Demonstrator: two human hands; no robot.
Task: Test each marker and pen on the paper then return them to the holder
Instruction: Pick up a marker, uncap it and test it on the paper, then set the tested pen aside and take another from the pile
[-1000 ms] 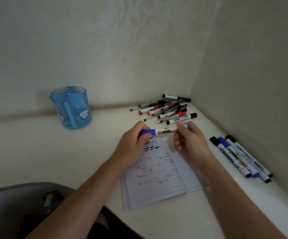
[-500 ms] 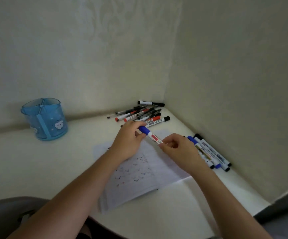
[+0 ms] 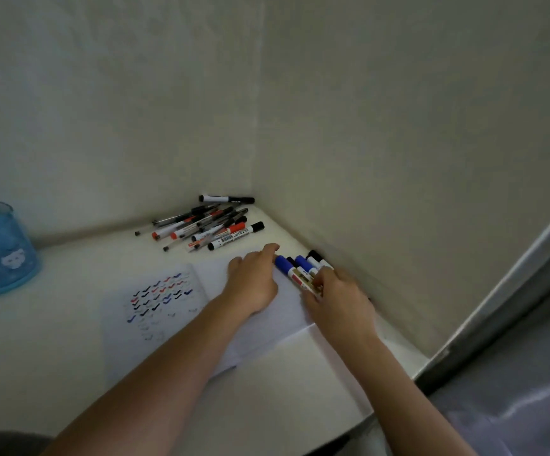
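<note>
The right hand (image 3: 339, 297) pinched the blue-capped marker (image 3: 283, 263) by its barrel, laying it beside the row of markers (image 3: 313, 258) at three o'clock of the paper (image 3: 155, 311), probably to keep tested ones apart from the heap (image 3: 207, 225) at twelve. The left hand (image 3: 253, 281), fingers loosely straight and holding nothing, hovered by the cap. The holder (image 3: 0, 251) stood well apart at nine o'clock on the worktop (image 3: 283, 373).

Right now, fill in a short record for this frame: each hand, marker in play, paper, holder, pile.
left hand: open, fingertips by the marker's blue cap
right hand: pinches blue-capped marker
marker position: beside the row of markers along the right wall
paper: check marks on its left page
holder: far left, apart
pile: pens and markers at the back
</note>
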